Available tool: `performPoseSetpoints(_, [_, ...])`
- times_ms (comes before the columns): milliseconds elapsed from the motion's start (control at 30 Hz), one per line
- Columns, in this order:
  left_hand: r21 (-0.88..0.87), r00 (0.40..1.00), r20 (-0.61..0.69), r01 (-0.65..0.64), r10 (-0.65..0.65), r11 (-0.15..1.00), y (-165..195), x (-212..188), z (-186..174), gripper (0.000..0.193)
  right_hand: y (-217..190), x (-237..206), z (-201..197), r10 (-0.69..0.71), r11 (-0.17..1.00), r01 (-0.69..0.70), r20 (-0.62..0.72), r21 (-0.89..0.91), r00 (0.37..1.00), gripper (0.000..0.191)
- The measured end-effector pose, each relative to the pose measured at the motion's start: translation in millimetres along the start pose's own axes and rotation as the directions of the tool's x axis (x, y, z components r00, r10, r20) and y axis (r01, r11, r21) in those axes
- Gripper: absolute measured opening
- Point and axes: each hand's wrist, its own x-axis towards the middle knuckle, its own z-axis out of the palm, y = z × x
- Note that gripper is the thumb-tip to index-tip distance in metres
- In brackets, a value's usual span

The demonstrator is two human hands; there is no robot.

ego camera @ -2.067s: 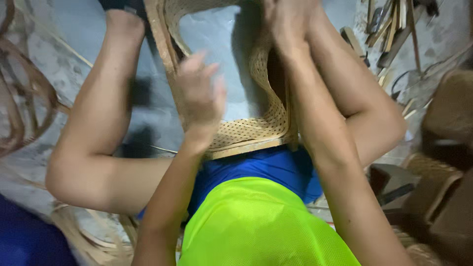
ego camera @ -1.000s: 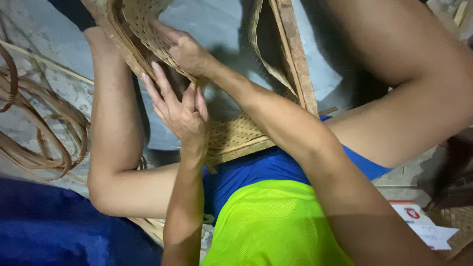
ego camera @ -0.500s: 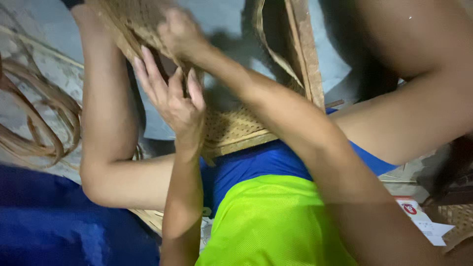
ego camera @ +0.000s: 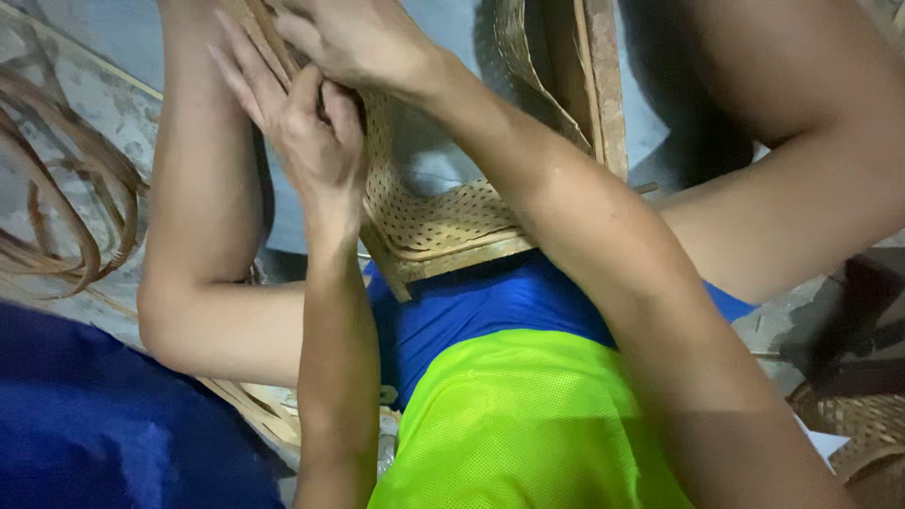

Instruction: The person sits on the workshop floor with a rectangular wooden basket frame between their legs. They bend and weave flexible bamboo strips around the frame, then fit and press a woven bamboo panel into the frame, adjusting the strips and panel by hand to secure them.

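Observation:
A wooden seat frame (ego camera: 603,85) with a perforated woven cane panel (ego camera: 443,212) rests between my bent legs on the grey floor. My left hand (ego camera: 306,132) lies along the panel's left edge, fingers stretched upward and thumb against the weave. My right hand (ego camera: 363,42) reaches across from the right and clamps the same edge just above, its fingers curled over the cane. The two hands touch each other. The top of the frame is cut off by the picture's edge.
Loose coils of rattan strips (ego camera: 66,217) lie on the floor at the left. A blue cloth (ego camera: 85,415) fills the lower left corner. A woven basket piece (ego camera: 858,424) sits at the lower right beside dark objects. My knees flank the frame.
My left hand has slid up the panel's left edge until it meets my right hand. The view has drawn closer to the frame.

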Motion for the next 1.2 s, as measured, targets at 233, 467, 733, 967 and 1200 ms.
performPoseSetpoints(233, [-0.011, 0.967, -0.228, 0.110, -0.110, 0.994, 3.2, 42.2, -13.0, 0.030, -17.8, -35.0, -45.6, -0.117, 0.939, 0.134, 0.072, -0.317, 0.990, 0.016])
performPoseSetpoints(467, [-0.074, 0.900, -0.167, 0.395, -0.402, 0.916, 3.1, 97.5, 13.2, 0.029, -38.5, -46.1, -57.4, 0.081, 0.940, -0.035, 0.122, -0.340, 0.989, 0.010])
performPoseSetpoints(733, [-0.090, 0.901, -0.152, 0.397, -0.406, 0.914, 0.0, 99.5, 14.0, 0.028, -43.2, -48.2, -25.7, 0.053, 0.912, -0.056, -0.019, -0.406, 0.998, 0.004])
performPoseSetpoints(967, [-0.113, 0.906, -0.144, 0.384, -0.397, 0.917, -6.9, 106.6, 9.4, 0.027, -39.1, -24.8, 2.0, 0.089, 0.877, -0.144, -0.141, -0.459, 0.986, 0.002])
performPoseSetpoints(1200, [-0.141, 0.909, -0.142, 0.372, -0.391, 0.917, -5.5, 115.9, 11.6, 0.026, -100.5, -30.0, -101.4, 0.001, 0.883, -0.113, -0.240, -0.456, 0.971, 0.027])
